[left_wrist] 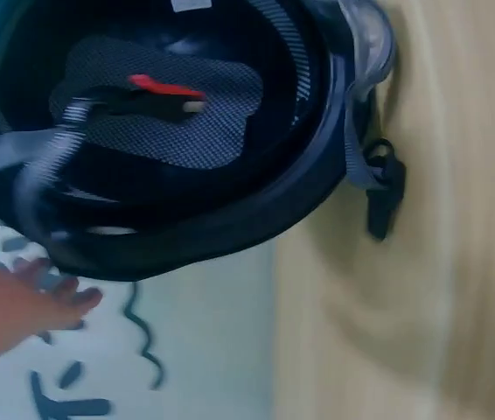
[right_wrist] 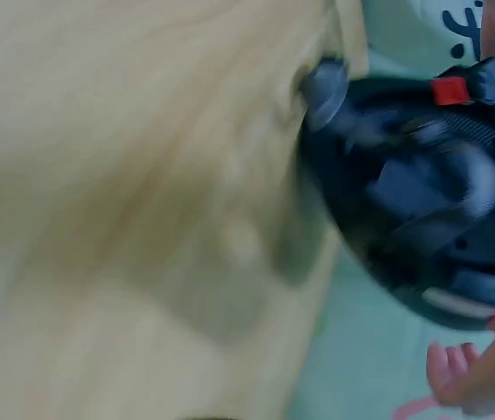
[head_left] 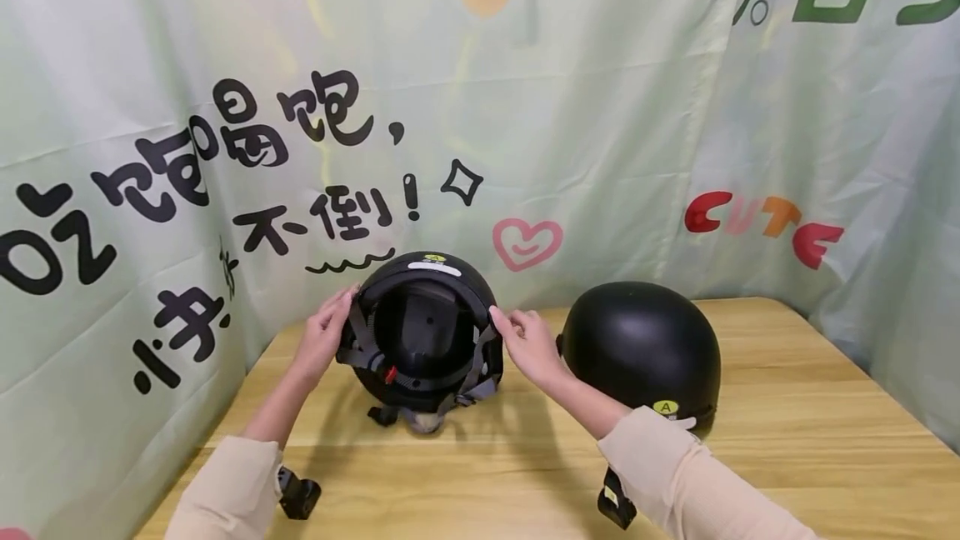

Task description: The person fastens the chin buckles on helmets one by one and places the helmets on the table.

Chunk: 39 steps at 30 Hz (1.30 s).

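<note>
A black helmet (head_left: 427,319) is tilted so its hollow inside faces me, held up between both hands near the back of the table. My left hand (head_left: 324,336) grips its left side, and my right hand (head_left: 531,348) holds the right edge with the thumb towards me. Grey straps (head_left: 362,332) hang about the opening, with a red buckle part (head_left: 390,374) at the lower left. Mesh padding (left_wrist: 177,131) lines the inside in the left wrist view. The right wrist view is blurred, with the helmet's pale label strip close to the right fingers.
To the right, a second black helmet (head_left: 637,348) sits dome up on the wooden table (head_left: 450,490), partly behind my right forearm. A printed curtain (head_left: 600,148) hangs behind and along both sides. Small black cameras (head_left: 300,494) are worn at the wrists.
</note>
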Each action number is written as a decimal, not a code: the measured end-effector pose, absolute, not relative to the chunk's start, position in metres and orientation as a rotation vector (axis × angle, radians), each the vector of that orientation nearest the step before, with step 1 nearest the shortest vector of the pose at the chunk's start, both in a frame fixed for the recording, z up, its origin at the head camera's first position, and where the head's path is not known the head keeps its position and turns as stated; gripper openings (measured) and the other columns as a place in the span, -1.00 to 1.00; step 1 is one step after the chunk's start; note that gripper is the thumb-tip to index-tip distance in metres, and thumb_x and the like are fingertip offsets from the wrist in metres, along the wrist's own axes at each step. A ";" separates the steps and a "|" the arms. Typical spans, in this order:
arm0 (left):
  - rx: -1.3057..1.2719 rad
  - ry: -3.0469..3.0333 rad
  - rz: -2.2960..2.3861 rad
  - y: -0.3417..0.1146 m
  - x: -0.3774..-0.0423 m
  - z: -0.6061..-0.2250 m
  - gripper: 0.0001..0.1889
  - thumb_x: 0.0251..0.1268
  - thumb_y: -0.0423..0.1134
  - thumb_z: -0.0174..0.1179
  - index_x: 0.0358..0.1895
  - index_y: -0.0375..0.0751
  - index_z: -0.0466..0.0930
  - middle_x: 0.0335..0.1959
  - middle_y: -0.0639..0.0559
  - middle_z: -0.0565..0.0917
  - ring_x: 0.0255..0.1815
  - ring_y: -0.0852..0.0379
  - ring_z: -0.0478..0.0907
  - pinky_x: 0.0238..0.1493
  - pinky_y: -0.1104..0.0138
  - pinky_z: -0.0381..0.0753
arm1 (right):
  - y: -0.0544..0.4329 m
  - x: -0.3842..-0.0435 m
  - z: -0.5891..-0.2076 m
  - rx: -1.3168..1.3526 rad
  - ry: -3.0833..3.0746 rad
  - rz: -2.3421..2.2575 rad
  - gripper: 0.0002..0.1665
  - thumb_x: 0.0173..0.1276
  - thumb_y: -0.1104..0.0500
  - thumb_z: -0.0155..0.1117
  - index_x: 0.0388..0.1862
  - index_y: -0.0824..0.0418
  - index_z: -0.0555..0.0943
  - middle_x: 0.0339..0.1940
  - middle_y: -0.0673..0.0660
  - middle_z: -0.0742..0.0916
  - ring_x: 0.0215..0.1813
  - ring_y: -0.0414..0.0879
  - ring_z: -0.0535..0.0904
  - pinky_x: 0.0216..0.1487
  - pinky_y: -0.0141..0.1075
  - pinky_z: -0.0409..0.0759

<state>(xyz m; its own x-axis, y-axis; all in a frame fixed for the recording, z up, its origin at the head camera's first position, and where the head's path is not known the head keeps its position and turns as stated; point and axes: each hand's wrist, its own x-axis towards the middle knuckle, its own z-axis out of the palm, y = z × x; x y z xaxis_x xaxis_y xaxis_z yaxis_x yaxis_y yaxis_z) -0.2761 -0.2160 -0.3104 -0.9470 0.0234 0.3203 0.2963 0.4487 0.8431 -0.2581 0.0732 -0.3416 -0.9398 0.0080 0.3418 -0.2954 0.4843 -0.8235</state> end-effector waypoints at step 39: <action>-0.076 -2.479 -1.694 -0.228 -0.297 -0.357 -0.37 0.41 -0.02 -0.07 0.42 -0.28 0.07 0.42 -0.21 0.15 0.46 -0.07 0.06 0.45 0.15 0.02 | 0.046 -0.272 -0.371 0.282 -2.216 2.171 -0.22 0.34 0.04 0.12 0.44 0.23 0.09 0.28 0.34 0.43 0.20 0.12 0.44 0.13 -0.15 0.49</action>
<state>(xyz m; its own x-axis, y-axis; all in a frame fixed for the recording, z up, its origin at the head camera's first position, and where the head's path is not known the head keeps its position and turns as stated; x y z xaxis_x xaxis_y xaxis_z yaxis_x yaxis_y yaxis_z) -0.2972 -0.2277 -0.3567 -0.9892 -0.0358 0.1422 0.1195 0.3659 0.9230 -0.2719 0.0457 -0.3711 -0.9832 -0.1100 0.1454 -0.1476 0.0122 -0.9890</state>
